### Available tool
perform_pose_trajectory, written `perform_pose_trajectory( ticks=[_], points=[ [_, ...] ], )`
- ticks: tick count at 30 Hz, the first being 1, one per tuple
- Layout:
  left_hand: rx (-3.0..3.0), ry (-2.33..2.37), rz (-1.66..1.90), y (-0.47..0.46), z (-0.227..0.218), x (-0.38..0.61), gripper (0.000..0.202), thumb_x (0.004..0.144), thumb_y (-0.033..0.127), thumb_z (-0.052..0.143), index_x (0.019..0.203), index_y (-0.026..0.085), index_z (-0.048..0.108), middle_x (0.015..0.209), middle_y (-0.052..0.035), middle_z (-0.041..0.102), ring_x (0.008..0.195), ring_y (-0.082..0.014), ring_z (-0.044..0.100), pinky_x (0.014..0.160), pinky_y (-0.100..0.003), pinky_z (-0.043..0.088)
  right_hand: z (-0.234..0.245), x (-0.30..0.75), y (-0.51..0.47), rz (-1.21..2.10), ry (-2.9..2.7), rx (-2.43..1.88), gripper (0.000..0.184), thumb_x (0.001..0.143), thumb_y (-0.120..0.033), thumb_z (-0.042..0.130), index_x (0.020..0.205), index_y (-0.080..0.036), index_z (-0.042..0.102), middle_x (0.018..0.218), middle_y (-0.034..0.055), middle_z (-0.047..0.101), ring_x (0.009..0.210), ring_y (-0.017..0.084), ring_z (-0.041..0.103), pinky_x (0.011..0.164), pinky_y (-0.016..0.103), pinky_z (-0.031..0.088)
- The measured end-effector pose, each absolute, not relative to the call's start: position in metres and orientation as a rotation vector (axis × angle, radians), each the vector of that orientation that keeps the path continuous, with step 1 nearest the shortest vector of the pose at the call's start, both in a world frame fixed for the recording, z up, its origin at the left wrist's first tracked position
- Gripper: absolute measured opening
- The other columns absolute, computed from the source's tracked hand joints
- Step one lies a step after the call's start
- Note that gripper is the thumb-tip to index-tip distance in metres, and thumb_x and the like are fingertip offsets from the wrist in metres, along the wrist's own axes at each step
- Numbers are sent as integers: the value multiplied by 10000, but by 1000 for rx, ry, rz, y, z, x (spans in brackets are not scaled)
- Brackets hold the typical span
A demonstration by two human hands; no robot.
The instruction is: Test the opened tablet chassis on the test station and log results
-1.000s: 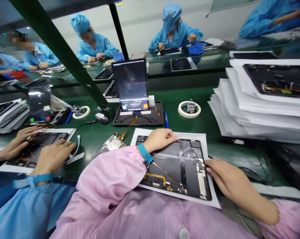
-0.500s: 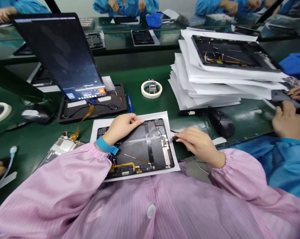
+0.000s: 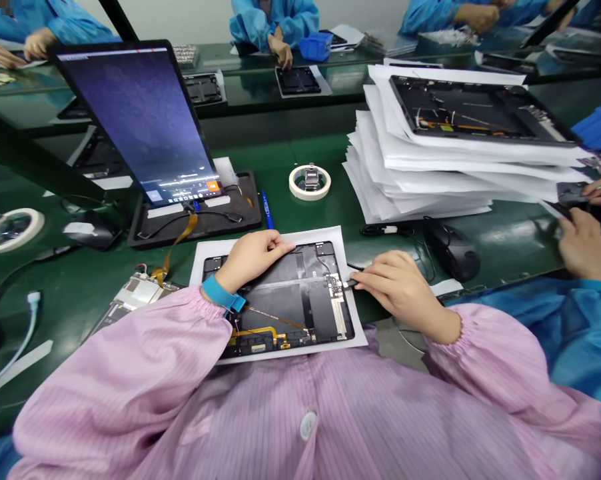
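An opened black tablet shell [image 3: 300, 300] with orange flex cables lies on a white sheet [image 3: 330, 235] in front of me. My left hand [image 3: 253, 259] rests on its upper left part, fingers curled and pressing down, a blue wrist strap behind it. My right hand [image 3: 398, 287] sits at the shell's right edge, fingers pinched on a small dark cable plug [image 3: 351, 283] that touches the edge.
A lit tablet [image 3: 140, 120] leans on a black tray [image 3: 195, 217]. A tape roll [image 3: 309, 182], a blue pen [image 3: 266, 208] and a black mouse [image 3: 453, 253] lie beyond. A tall stack of sheets and shells [image 3: 455, 160] fills the right. A co-worker's hand [image 3: 588, 243] works at the right edge.
The view swung right and down. My right hand left the shell's lower right corner, took up the cable plug and brought it to the right edge. My left hand stayed in place.
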State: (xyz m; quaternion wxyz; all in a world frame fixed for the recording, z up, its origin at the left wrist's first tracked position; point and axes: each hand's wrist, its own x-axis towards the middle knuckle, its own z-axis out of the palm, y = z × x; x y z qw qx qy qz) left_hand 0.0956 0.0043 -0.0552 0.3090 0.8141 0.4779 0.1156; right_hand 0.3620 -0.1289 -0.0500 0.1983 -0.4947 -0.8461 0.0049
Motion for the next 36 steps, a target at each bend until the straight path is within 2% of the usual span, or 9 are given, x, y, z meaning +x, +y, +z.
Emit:
perform_pose_trajectory(
  ticks=[18,28,32,36],
  points=[
    [2166,1308,319,3,-58,98,371,835,541,522,701,203,593,647,14,594,598,-150,503,559,-271,266,-51,362,-128,-47,-2386,-1342,184,944,-230,525,970,-199,705,786,20,680,839,180,499,831,356,343],
    [2160,1297,372,7,-60,97,355,840,507,543,672,196,578,624,16,583,585,-146,498,552,-267,268,-67,352,-125,13,-2274,-1288,143,933,-199,535,969,-152,664,772,31,657,793,171,512,818,359,384],
    [2135,1278,452,6,-62,101,351,836,491,571,668,184,589,631,8,595,604,-146,521,559,-260,305,-71,356,-122,42,-2238,-1287,152,935,-244,528,974,-167,654,806,40,659,789,180,538,794,351,402],
    [2080,1216,631,7,-54,102,276,806,436,639,722,175,611,686,-1,633,651,-142,567,589,-244,388,-84,366,-113,82,-2236,-1359,208,945,-356,498,972,-204,638,852,33,661,808,191,579,788,355,416]
  ],
)
